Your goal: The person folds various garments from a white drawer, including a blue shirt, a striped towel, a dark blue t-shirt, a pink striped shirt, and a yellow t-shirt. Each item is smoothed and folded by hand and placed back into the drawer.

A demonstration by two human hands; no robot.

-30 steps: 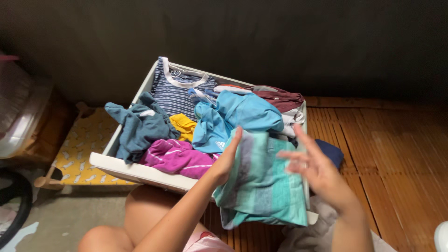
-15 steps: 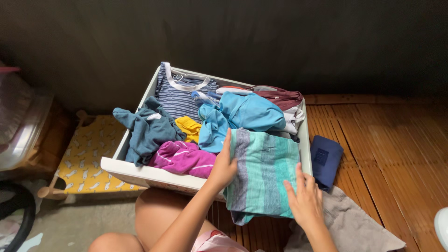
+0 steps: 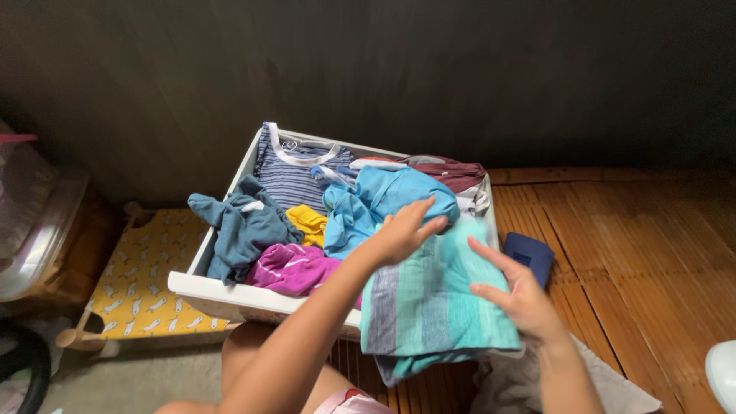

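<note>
1. Dark wall stands behind a woven bamboo mat floor (image 3: 636,245), where a white drawer bin (image 3: 222,287) sits full of loose clothes.
2. Inside the bin lie a navy striped shirt with white collar (image 3: 290,170), a teal-grey garment (image 3: 241,226) draped over the left wall, a yellow piece (image 3: 308,222), a magenta striped garment (image 3: 291,268), a light blue shirt (image 3: 383,195) and a maroon garment (image 3: 452,170) at the far right corner.
3. The folded teal striped cloth (image 3: 429,307) rests on the bin's near right corner and hangs over its front rim, its long axis running away from the person, stripes lengthwise.
4. The left hand (image 3: 402,230) lies at the cloth's far edge, fingers spread loosely and touching it; whether it pinches the fabric I cannot tell.
5. The right hand (image 3: 517,295) presses flat and wide open on the cloth's right side, holding nothing; it is the nearer one to the cloth's middle.
6. A folded navy garment (image 3: 529,253) lies on the mat just right of the bin, a grey cloth (image 3: 606,383) is under the right forearm, and a yellow patterned mat (image 3: 138,284) lies left of the bin.
</note>
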